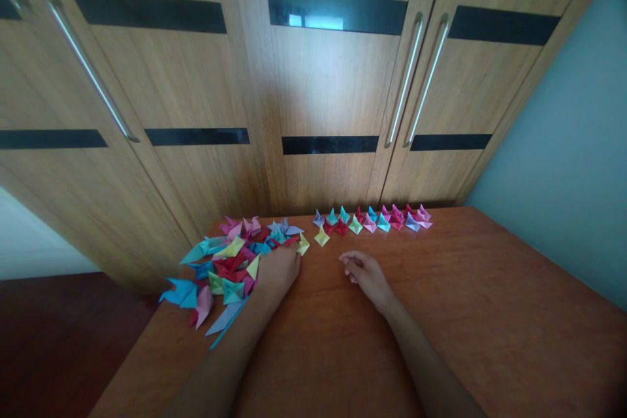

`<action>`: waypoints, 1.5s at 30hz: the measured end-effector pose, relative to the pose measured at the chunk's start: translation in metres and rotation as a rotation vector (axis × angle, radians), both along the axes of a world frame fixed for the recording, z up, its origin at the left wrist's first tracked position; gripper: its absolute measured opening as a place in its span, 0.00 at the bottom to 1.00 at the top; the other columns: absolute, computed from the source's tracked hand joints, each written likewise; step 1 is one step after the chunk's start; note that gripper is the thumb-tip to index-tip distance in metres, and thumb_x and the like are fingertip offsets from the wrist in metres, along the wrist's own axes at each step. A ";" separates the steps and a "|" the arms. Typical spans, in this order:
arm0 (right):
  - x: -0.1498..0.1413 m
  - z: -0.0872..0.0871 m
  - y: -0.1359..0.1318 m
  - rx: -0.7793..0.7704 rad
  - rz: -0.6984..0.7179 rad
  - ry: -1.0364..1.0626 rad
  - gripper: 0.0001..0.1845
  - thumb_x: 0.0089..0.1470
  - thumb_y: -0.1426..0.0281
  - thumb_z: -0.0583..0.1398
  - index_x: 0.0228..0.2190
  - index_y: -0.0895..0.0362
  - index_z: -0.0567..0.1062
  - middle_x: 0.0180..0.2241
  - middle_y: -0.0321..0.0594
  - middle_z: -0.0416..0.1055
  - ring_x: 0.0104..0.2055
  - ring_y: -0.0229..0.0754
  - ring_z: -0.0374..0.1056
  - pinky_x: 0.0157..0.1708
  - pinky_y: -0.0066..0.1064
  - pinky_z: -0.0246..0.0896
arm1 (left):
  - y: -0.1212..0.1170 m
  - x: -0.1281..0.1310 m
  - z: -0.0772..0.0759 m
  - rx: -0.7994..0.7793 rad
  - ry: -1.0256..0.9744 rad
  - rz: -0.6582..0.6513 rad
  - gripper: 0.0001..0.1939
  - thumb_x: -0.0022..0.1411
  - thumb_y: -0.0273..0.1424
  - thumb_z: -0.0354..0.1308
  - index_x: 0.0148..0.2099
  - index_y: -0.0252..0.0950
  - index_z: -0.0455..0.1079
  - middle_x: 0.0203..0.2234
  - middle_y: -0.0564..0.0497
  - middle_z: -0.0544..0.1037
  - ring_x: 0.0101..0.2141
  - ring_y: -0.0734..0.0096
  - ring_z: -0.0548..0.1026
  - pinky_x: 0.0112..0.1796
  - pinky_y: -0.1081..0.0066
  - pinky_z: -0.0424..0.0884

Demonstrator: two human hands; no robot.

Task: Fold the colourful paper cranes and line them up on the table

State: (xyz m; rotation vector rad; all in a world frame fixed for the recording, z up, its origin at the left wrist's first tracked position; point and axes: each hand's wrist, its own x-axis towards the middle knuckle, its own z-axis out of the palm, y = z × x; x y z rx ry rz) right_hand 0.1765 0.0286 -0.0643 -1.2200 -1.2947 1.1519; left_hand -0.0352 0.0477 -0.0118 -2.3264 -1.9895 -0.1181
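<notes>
Colourful origami paper cranes lie in a loose pile (230, 268) at the left of the wooden table. My left hand (279, 269) reaches over the pile's right side with its fingers curled down. Its fingertips are mostly hidden, so what they grip cannot be made out. A yellow origami piece (304, 245) is right beside those fingertips. Farther right, another yellow piece (322, 236) stands at the near left end of the set-out rows. My right hand (365, 274) hovers over or rests on the table, its fingers curled together with nothing visible in them.
Small origami pieces (369, 223) stand in two rows along the table's back edge. Behind rises a wooden wardrobe (323, 91) with metal handles (405, 81). The brown table top (470, 300) extends right towards a pale blue wall (563, 163).
</notes>
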 end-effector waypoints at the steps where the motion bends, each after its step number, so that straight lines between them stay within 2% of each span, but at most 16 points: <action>1: 0.000 0.000 0.000 0.002 0.001 -0.002 0.15 0.48 0.59 0.57 0.31 0.58 0.74 0.20 0.33 0.65 0.19 0.32 0.58 0.18 0.24 0.51 | 0.000 0.001 0.000 0.001 -0.003 0.006 0.15 0.64 0.33 0.44 0.48 0.37 0.68 0.35 0.41 0.78 0.36 0.55 0.77 0.34 0.62 0.69; 6: 0.000 0.000 0.001 -0.006 -0.005 -0.005 0.15 0.47 0.58 0.58 0.31 0.58 0.74 0.20 0.33 0.65 0.19 0.33 0.58 0.18 0.24 0.51 | -0.003 0.000 0.001 0.001 -0.015 0.025 0.15 0.65 0.33 0.42 0.43 0.36 0.70 0.33 0.42 0.78 0.34 0.57 0.77 0.34 0.65 0.69; 10: -0.001 0.003 -0.001 -0.018 -0.006 -0.006 0.16 0.48 0.58 0.58 0.31 0.58 0.74 0.20 0.33 0.64 0.19 0.32 0.57 0.18 0.24 0.51 | -0.009 -0.006 0.006 0.017 -0.062 0.020 0.14 0.64 0.34 0.44 0.44 0.38 0.69 0.33 0.45 0.78 0.33 0.60 0.76 0.32 0.68 0.67; 13: -0.004 0.010 -0.005 0.006 -0.003 -0.012 0.17 0.48 0.57 0.58 0.33 0.58 0.74 0.22 0.34 0.66 0.21 0.34 0.58 0.20 0.25 0.53 | -0.020 -0.006 0.012 0.039 -0.195 -0.059 0.12 0.63 0.33 0.46 0.41 0.39 0.70 0.33 0.48 0.78 0.34 0.64 0.75 0.34 0.70 0.66; 17: -0.006 0.022 -0.011 0.131 0.039 -0.029 0.19 0.46 0.56 0.61 0.36 0.55 0.74 0.26 0.36 0.68 0.27 0.37 0.61 0.25 0.26 0.56 | -0.041 0.006 0.015 0.027 -0.433 -0.234 0.09 0.62 0.31 0.48 0.39 0.39 0.70 0.36 0.50 0.77 0.36 0.68 0.74 0.37 0.72 0.66; 21: 0.001 0.029 -0.014 0.143 0.099 -0.091 0.16 0.46 0.55 0.62 0.27 0.56 0.75 0.21 0.33 0.64 0.24 0.34 0.57 0.24 0.26 0.53 | -0.057 0.020 0.010 -0.001 -0.606 -0.336 0.08 0.61 0.29 0.50 0.37 0.38 0.71 0.31 0.51 0.76 0.32 0.70 0.73 0.35 0.72 0.66; 23: 0.006 0.031 -0.015 0.122 0.118 -0.087 0.17 0.45 0.55 0.62 0.23 0.57 0.74 0.20 0.33 0.64 0.24 0.34 0.57 0.24 0.25 0.52 | -0.060 0.024 0.006 0.004 -0.681 -0.349 0.08 0.61 0.29 0.50 0.37 0.39 0.71 0.30 0.52 0.76 0.31 0.72 0.72 0.35 0.73 0.66; 28: 0.013 0.034 -0.017 0.085 0.178 0.025 0.15 0.45 0.57 0.63 0.24 0.57 0.74 0.23 0.34 0.68 0.26 0.35 0.59 0.28 0.26 0.54 | -0.060 0.023 0.001 -0.038 -0.914 -0.350 0.08 0.61 0.31 0.52 0.37 0.39 0.73 0.32 0.54 0.78 0.31 0.74 0.73 0.34 0.75 0.67; 31: 0.014 0.035 -0.018 0.048 0.158 0.066 0.17 0.45 0.55 0.62 0.25 0.56 0.75 0.22 0.33 0.66 0.24 0.33 0.56 0.25 0.25 0.51 | -0.061 0.022 0.004 -0.126 -1.016 -0.332 0.09 0.60 0.34 0.54 0.38 0.38 0.74 0.30 0.53 0.79 0.30 0.73 0.74 0.32 0.76 0.68; 35: 0.015 0.033 -0.018 0.018 0.151 0.131 0.18 0.46 0.53 0.61 0.26 0.56 0.75 0.19 0.32 0.62 0.21 0.32 0.52 0.22 0.25 0.46 | -0.061 0.022 0.004 -0.243 -1.114 -0.342 0.09 0.58 0.33 0.56 0.40 0.36 0.74 0.28 0.52 0.79 0.28 0.73 0.76 0.31 0.76 0.70; 39: 0.016 0.026 -0.012 0.007 0.127 0.161 0.19 0.48 0.53 0.59 0.28 0.57 0.76 0.18 0.33 0.61 0.20 0.33 0.53 0.21 0.25 0.45 | -0.055 0.023 0.004 -0.182 -1.042 -0.391 0.09 0.58 0.32 0.57 0.41 0.38 0.74 0.29 0.53 0.80 0.29 0.73 0.76 0.32 0.76 0.70; 42: 0.020 0.015 -0.003 0.040 -0.050 0.051 0.18 0.50 0.56 0.57 0.30 0.58 0.76 0.19 0.34 0.62 0.21 0.35 0.56 0.21 0.25 0.47 | -0.041 0.027 0.007 -0.043 -0.850 -0.444 0.09 0.60 0.32 0.56 0.41 0.39 0.74 0.33 0.53 0.80 0.32 0.73 0.76 0.35 0.76 0.70; 45: 0.027 0.003 0.005 0.106 -0.208 -0.181 0.16 0.50 0.60 0.54 0.28 0.57 0.76 0.19 0.35 0.65 0.24 0.38 0.61 0.26 0.27 0.54 | -0.022 0.037 0.009 0.033 -0.573 -0.489 0.09 0.62 0.29 0.52 0.42 0.38 0.73 0.37 0.51 0.79 0.36 0.71 0.76 0.39 0.75 0.69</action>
